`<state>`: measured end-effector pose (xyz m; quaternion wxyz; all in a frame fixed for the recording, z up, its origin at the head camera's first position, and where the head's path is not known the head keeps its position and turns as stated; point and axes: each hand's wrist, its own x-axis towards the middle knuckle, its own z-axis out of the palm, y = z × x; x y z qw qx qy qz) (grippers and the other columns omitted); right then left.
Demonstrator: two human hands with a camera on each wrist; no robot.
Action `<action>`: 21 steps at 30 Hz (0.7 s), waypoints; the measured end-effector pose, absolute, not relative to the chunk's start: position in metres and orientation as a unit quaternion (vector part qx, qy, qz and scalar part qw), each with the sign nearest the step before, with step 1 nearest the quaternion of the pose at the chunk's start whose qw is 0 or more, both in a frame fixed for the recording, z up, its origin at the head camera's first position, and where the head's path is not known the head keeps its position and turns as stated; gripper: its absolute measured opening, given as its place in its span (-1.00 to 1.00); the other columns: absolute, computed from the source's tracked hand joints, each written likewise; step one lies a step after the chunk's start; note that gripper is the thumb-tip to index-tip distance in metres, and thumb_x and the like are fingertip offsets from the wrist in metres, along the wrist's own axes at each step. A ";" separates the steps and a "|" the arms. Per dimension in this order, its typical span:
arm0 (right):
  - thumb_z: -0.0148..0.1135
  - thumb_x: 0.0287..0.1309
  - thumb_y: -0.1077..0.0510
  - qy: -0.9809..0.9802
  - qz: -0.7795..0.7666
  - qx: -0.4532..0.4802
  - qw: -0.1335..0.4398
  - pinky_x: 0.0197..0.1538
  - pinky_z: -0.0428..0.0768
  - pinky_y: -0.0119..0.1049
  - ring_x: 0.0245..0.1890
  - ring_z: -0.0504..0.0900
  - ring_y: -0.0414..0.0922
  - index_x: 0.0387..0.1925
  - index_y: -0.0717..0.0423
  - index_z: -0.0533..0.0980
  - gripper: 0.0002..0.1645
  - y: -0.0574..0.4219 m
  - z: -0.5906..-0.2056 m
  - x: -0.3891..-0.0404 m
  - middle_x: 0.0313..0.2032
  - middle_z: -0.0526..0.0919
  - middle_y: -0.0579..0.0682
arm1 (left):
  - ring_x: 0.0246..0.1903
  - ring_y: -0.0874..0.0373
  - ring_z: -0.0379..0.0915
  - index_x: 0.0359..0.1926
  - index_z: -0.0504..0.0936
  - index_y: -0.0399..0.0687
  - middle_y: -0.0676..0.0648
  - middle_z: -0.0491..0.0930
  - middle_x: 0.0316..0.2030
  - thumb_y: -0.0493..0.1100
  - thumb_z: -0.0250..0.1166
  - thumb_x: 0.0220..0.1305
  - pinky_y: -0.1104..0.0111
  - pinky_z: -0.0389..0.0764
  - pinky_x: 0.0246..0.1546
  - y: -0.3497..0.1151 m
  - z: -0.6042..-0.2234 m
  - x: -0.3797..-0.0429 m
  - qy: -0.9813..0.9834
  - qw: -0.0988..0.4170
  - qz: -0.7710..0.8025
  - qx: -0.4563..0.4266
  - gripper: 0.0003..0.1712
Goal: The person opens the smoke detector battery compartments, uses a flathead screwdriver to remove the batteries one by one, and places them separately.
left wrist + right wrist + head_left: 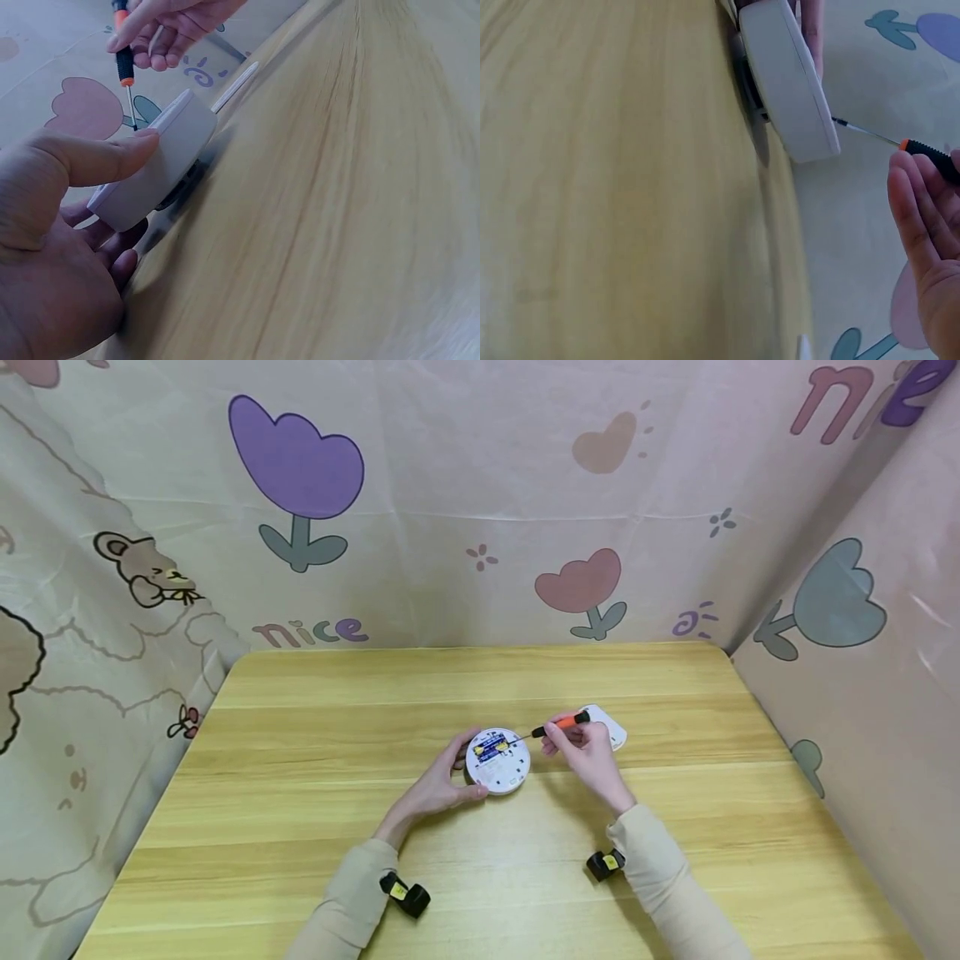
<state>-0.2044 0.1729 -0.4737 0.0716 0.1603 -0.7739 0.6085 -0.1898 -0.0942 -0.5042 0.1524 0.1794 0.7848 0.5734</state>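
Observation:
In the head view, my left hand grips a round white device by its edge, thumb at the near side and fingers round the far left. Its upper face bears a blue and yellow patch and small dark marks. My right hand pinches a screwdriver with an orange and black handle. The thin shaft slants down leftward, its tip at the blue and yellow patch. The right wrist view has the device tilted above the tabletop, a dark part under it, and the screwdriver meeting its face.
A flat white plate lies on the wooden table, partly behind my right hand. Patterned cloth hangs at the table's back and sides. Black wrist cameras sit on both sleeves, close over the tabletop.

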 end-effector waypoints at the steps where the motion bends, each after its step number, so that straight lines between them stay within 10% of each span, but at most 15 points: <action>1: 0.21 0.37 0.25 -0.787 0.587 0.171 0.082 -0.28 0.76 -0.33 -0.47 0.74 -0.13 -0.19 0.43 0.60 -0.77 0.172 -0.472 -0.204 -0.39 0.72 0.37 | 0.36 -0.21 0.30 0.56 0.04 -0.13 -0.28 0.25 0.46 -0.24 0.52 0.04 -0.13 0.28 0.42 -0.094 -0.504 -0.190 0.783 0.154 0.576 0.178 0.15; 10: 0.22 0.36 0.24 -0.856 0.427 0.244 0.158 -0.34 0.72 -0.42 -0.44 0.76 -0.06 -0.21 0.31 0.62 -0.84 0.158 -0.458 -0.204 -0.37 0.77 0.18 | 0.50 -0.22 0.10 0.57 0.04 -0.14 -0.26 0.16 0.53 -0.31 0.41 0.14 -0.16 0.09 0.51 -0.092 -0.504 -0.192 0.760 0.167 0.606 0.163 0.05; 21: 0.13 0.44 0.21 -0.825 0.539 0.162 0.044 -0.23 0.76 -0.31 -0.34 0.76 0.23 -0.17 0.44 0.57 -0.72 0.164 -0.452 -0.212 -0.29 0.74 0.37 | 0.61 -0.19 -0.35 0.58 -0.09 -0.24 -0.28 -0.19 0.60 -0.43 0.14 0.30 -0.03 -0.26 0.59 -0.087 -0.501 -0.193 0.726 0.201 0.646 0.126 -0.08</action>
